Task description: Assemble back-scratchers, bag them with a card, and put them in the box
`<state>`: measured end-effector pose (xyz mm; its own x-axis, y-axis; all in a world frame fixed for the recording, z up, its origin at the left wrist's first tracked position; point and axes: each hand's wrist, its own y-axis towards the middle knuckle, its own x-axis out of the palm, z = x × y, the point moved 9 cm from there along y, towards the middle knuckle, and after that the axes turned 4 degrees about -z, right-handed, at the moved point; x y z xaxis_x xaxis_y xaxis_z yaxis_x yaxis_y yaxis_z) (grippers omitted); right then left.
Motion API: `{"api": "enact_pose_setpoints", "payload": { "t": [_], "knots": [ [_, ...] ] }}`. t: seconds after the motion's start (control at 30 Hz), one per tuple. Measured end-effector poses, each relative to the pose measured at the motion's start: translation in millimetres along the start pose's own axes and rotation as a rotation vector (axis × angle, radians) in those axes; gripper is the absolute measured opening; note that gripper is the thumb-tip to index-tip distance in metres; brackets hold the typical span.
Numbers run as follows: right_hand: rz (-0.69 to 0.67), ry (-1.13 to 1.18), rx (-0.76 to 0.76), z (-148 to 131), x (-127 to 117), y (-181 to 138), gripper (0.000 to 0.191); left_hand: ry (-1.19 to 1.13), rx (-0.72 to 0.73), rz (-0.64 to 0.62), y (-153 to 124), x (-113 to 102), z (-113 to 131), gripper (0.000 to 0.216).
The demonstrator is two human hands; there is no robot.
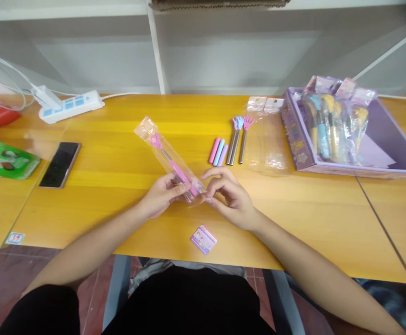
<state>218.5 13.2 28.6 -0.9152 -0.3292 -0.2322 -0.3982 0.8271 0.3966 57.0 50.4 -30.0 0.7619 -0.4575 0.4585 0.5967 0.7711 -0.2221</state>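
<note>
My left hand point(164, 193) is closed round a pink telescopic back scratcher point(177, 171) inside a clear plastic bag point(147, 123), its claw end pointing up and left. At the bag's lower end, my right hand point(230, 197) pinches the plastic edge between thumb and finger. A small purple printed card point(203, 239) lies on the table below my hands. Beyond my right hand lie pink, blue and purple handle sleeves point(219, 151), and beside them several metal back scratcher rods point(236, 139) with coloured claws.
Flat clear bags point(269, 139) lie right of the rods. A purple box point(305, 160) at the right holds several bagged back scratchers point(331, 125). On the left are a phone point(60, 165), a power strip point(73, 107) and a green packet point(7, 158). White shelving point(157, 51) stands behind the table.
</note>
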Motion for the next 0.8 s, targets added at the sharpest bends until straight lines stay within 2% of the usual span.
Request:
{"api": "enact_pose_setpoints", "payload": {
  "t": [0.17, 0.27, 0.37, 0.47, 0.63, 0.8],
  "knots": [
    [0.002, -0.022, -0.059, -10, 3, -2, 0.011, 0.092, 0.011, 0.017, 1, -3, -2, 0.043],
    [-0.002, 0.037, -0.008, -5, 6, -2, 0.018, 0.158, 0.038, 0.008, 2, -1, -1, 0.043],
    [0.030, -0.011, 0.020, -1, 5, -1, 0.022, 0.173, 0.085, 0.000, 2, 3, 3, 0.043],
    [0.061, -0.071, 0.027, 1, 3, 0, 0.020, 0.158, 0.114, -0.009, 1, 5, 7, 0.045],
    [0.092, -0.079, 0.106, 10, 2, -1, 0.010, 0.147, 0.024, -0.070, 1, 7, -3, 0.045],
    [0.098, -0.057, 0.152, 16, 2, -2, 0.012, 0.199, 0.023, -0.139, 1, 14, -2, 0.046]
  ]
}}
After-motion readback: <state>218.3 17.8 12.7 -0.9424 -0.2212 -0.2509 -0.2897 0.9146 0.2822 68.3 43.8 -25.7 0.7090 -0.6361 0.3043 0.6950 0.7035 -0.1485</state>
